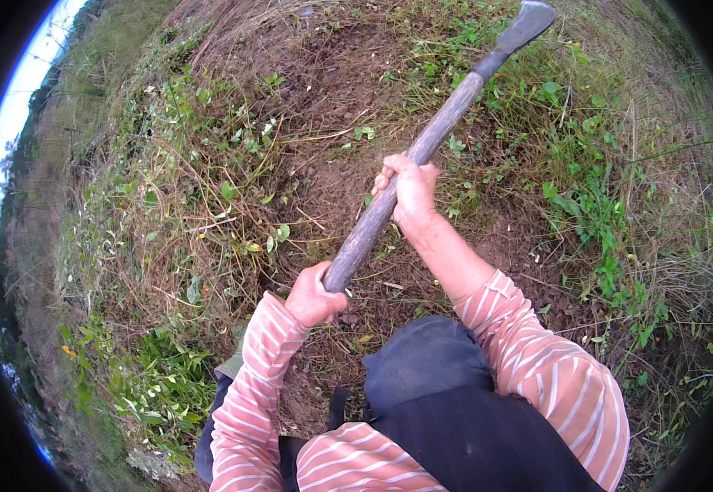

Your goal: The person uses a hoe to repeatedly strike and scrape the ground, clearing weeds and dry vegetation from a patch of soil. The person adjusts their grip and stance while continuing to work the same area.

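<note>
Both my hands grip the thick, weathered wooden handle (366, 230) of a long bladed tool. At its lower left end, my left hand (314, 295) closes round the butt. Farther up, near the middle of the shaft, my right hand (415, 187) wraps its fingers about the wood. A dark metal socket joins the handle to a flared metal head (522, 27), which points up and to the right. The head's outer edge is close to the top of the picture, and its exact type is unclear. Beneath the tool lies brown soil (332, 160) strewn with cut stems.
Tangled stems and leaves (190, 203) heap up on the left. Green weeds (596, 227) and dry grass grow on the right. My bent knee in dark trousers (427, 363) is just below the hands. Leafy plants (153, 381) stand at lower left.
</note>
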Motion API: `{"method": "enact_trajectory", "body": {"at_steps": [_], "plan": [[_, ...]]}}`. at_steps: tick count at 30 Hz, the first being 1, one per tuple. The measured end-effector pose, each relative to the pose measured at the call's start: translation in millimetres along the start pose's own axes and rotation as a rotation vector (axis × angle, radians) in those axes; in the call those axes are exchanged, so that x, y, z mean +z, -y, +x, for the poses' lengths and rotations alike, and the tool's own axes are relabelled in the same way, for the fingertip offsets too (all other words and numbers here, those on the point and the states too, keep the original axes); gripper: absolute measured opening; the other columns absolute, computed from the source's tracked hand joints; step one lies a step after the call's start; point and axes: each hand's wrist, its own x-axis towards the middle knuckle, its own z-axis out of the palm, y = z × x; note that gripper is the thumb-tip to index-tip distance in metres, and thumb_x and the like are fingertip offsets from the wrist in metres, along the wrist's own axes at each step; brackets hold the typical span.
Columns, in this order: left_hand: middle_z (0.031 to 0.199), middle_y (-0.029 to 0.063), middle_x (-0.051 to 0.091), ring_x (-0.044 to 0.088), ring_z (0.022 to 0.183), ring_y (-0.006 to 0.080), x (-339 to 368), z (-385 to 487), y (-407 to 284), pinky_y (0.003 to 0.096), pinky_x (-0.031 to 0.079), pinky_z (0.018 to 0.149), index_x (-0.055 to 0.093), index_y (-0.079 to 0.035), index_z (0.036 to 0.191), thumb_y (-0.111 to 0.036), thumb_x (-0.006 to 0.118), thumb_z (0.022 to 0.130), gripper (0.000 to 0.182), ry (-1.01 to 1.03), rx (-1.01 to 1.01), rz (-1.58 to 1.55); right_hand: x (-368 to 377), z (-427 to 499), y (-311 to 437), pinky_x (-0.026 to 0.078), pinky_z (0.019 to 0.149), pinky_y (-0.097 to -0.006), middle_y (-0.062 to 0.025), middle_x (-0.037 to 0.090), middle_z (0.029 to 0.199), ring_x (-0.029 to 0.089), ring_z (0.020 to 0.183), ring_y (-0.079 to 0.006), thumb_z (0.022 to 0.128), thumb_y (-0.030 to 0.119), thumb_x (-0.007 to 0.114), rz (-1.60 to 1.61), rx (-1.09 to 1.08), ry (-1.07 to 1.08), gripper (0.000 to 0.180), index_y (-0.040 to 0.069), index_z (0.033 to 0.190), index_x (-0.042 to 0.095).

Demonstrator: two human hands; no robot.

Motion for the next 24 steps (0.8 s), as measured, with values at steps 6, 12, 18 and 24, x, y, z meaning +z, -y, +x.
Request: {"method": "enact_trajectory", "body": {"at_steps": [6, 12, 18, 24], "plan": [[0.058, 0.0046, 0.054, 0.051, 0.044, 0.0123, 54, -141, 83, 0.0267, 0.041, 0.039, 0.052, 0.004, 0.080, -0.002, 0.063, 0.060, 0.023, -0.336, -0.358, -0.116, -15, -96, -137, 0.049, 0.045, -0.0357, -0.0085, 0.048, 0.056, 0.051, 0.045, -0.0187, 0.076, -0.001, 0.050, -0.246, 0.790, 0.131, 0.010, 0.000, 0.067, 0.048], [0.058, 0.0043, 0.052, 0.052, 0.045, 0.0128, 84, -150, 104, 0.0274, 0.042, 0.041, 0.049, 0.001, 0.080, -0.001, 0.063, 0.062, 0.023, -0.310, -0.366, -0.285, -28, -99, -132, 0.047, 0.041, -0.0348, -0.0069, 0.049, 0.057, 0.052, 0.045, -0.0183, 0.076, 0.001, 0.055, -0.208, 0.748, 0.248, 0.009, 0.002, 0.071, 0.047], [0.061, 0.0059, 0.054, 0.053, 0.043, 0.0152, 85, -71, 93, 0.0272, 0.043, 0.039, 0.048, 0.003, 0.084, 0.000, 0.059, 0.067, 0.021, -0.135, -0.058, -0.163, -39, -47, -72, 0.044, 0.035, -0.0324, -0.0063, 0.048, 0.057, 0.051, 0.041, -0.0167, 0.074, 0.001, 0.055, -0.215, 0.398, 0.077, 0.011, 0.002, 0.070, 0.045], [0.059, 0.0061, 0.054, 0.054, 0.042, 0.0173, 89, -84, 113, 0.0293, 0.044, 0.041, 0.049, 0.003, 0.077, 0.000, 0.059, 0.065, 0.016, -0.178, -0.206, -0.432, -48, -55, -112, 0.045, 0.038, -0.0341, -0.0058, 0.049, 0.058, 0.051, 0.043, -0.0164, 0.075, 0.002, 0.055, -0.322, 0.610, 0.069, 0.010, 0.003, 0.070, 0.047]]}}
